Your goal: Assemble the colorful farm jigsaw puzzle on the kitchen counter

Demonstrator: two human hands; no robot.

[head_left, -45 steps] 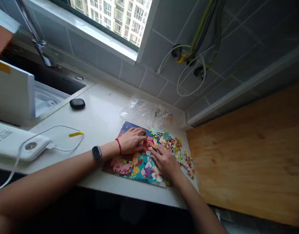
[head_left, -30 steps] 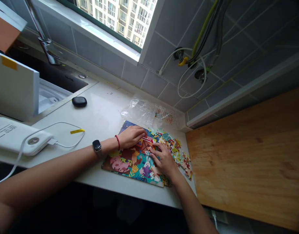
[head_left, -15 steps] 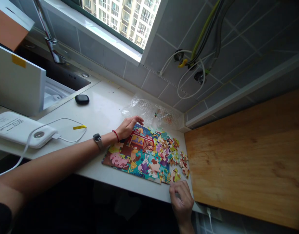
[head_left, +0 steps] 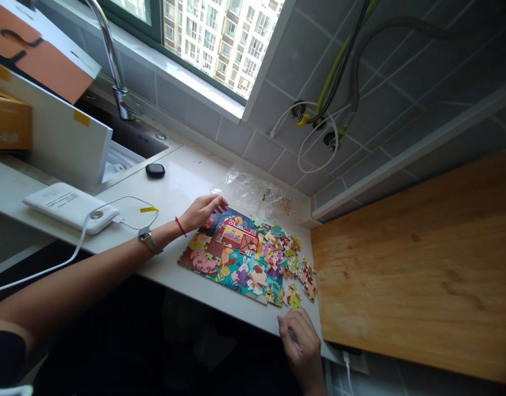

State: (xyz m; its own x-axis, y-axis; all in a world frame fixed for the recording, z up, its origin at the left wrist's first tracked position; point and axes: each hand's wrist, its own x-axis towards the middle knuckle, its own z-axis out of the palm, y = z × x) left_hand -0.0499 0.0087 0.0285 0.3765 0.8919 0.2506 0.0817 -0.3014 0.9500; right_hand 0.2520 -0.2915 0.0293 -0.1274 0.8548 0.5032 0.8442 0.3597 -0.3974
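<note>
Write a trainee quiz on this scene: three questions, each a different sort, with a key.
1. True or false: the red band is on the left wrist.
2. Which lies between the puzzle and the tiled wall?
A) black case
B) plastic bag
C) power bank
3. Which hand is nearer the wooden board?

Key:
1. True
2. B
3. The right hand
</note>
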